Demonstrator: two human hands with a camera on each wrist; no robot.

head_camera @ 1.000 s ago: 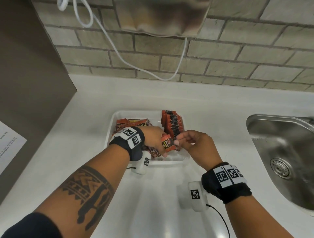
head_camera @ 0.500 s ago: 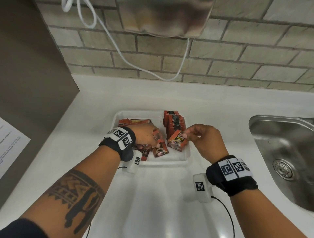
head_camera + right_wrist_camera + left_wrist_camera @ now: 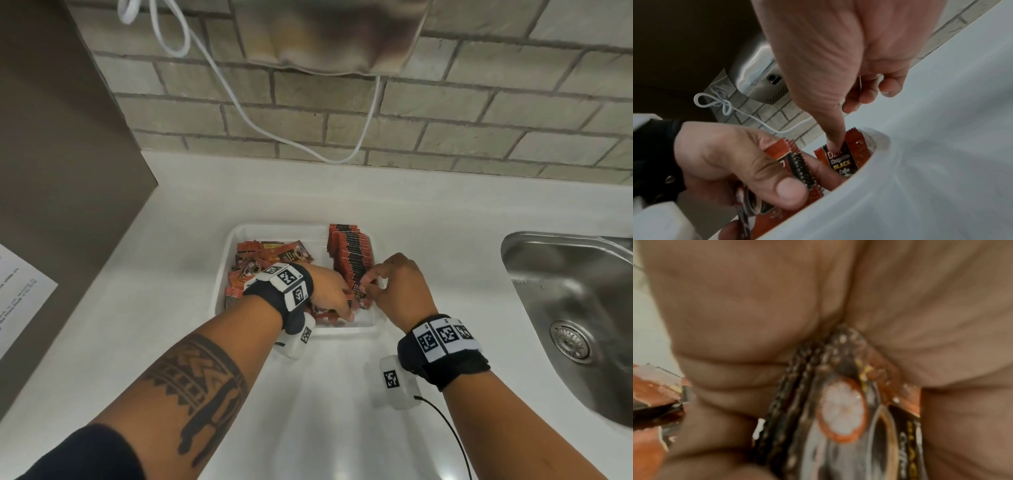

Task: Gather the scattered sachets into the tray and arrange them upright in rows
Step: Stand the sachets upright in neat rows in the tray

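The right hand (image 3: pixel 397 291) has moved from a raised pinch on one sachet (image 3: pixel 840 160) to a position at the near end of the upright row (image 3: pixel 351 253). Its thumb now presses that sachet's face and its fingers curl behind it, so the sachet stands against the row inside the tray (image 3: pixel 371 323). The left hand (image 3: pixel 327 291) still pinches a small stack (image 3: pixel 797 165) between thumb and fingers, low over the near part of the tray. This indicates one more sachet seated, with the stack ready as the next supply. Left of the row, a loose pile (image 3: pixel 263 260) lies flat in the tray, so the arranging is judged to be roughly half done. No sachets show on the counter (image 3: pixel 178 308) around the tray. The head view alone shows the full row, the pile and the sink (image 3: pixel 568 308) right of the tray. The right wrist view alone shows the thumb contact and the edges of the held stack. The left wrist view shows only palm and sachet print at close range, blurred.
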